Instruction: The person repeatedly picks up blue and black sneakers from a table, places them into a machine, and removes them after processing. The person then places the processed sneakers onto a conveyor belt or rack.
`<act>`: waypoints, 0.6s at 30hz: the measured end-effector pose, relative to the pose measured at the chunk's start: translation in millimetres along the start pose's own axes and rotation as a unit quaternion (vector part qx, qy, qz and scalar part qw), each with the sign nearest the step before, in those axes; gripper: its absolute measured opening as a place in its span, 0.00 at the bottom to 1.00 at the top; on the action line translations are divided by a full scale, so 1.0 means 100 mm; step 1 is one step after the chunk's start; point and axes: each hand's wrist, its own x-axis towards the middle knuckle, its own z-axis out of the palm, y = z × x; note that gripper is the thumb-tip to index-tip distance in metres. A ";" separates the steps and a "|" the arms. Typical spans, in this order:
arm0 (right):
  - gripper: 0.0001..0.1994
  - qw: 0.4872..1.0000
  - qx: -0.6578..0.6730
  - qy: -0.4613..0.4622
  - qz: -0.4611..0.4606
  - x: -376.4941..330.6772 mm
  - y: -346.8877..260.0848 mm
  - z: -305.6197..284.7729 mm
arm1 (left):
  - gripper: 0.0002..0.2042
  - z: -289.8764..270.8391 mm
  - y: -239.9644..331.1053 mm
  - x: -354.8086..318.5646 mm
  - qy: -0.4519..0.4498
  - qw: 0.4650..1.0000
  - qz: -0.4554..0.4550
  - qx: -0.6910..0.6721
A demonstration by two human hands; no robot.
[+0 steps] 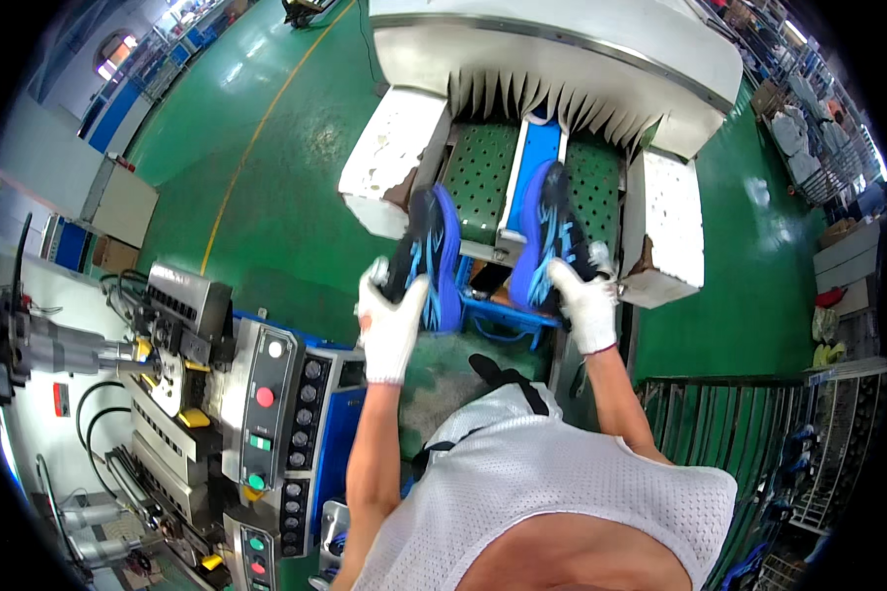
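Observation:
My left hand (392, 323), in a white glove, grips a black sports shoe with light-blue streaks and a purple-blue sole (426, 261) around its near end. A matching shoe (547, 236) is gripped the same way by my right hand (585, 303), also gloved in white. The two shoes lie tilted with their soles facing each other, toes pointing away from me. Both are at the near end of a green perforated conveyor belt (480, 177). A blue strip (536, 163) runs down the belt's middle, partly behind the right shoe. My fingers on the far sides are partly hidden.
Ahead, the belt enters a white machine (552, 49) through a fringed curtain (547, 98), between white side housings (396, 158). A press with a button panel (266, 394) stands close on my left. Green-floored space (266, 128) lies beyond it; metal racks (838, 433) stand on the right.

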 end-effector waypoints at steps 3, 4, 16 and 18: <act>0.42 0.985 -0.029 0.119 -0.122 0.44 -0.53 -0.37 | 0.37 0.69 0.32 0.90 -0.056 0.989 0.065 0.120; 0.41 0.991 -0.090 0.074 -0.068 0.65 -0.60 -0.46 | 0.38 0.98 0.43 1.14 -0.079 0.982 0.087 0.149; 0.40 0.936 -0.246 0.211 -0.135 2.43 -0.79 0.05 | 0.35 2.24 0.14 2.20 -0.132 0.962 0.220 0.096; 0.28 0.880 -0.181 0.247 -0.363 2.00 -0.93 0.21 | 0.31 1.66 -0.14 1.63 -0.094 0.950 0.276 0.110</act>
